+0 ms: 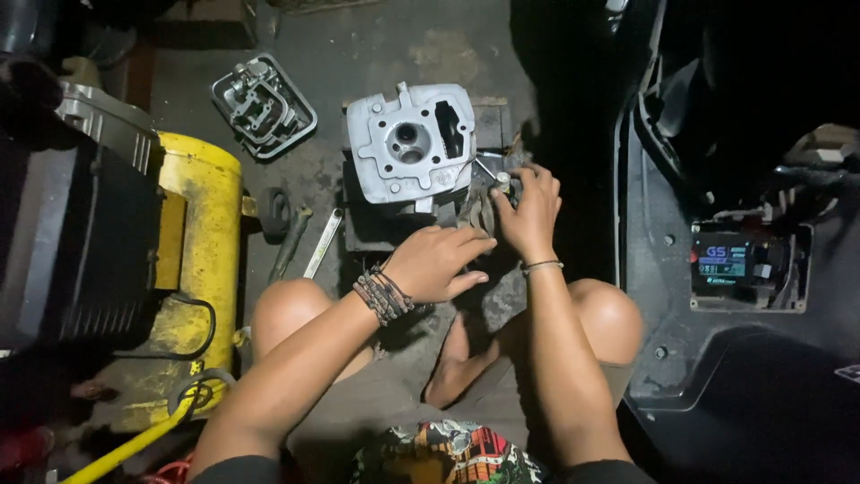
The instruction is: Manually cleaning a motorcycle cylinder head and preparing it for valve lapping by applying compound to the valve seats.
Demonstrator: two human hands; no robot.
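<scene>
Yellow compressor tank far left of cylinder head; valve cover, spanner between. Head stripped, sits on block. Left hand steadies its near edge, fingers extended; right hand pinches small fitting at its right side. Reassembly unfinished.
</scene>
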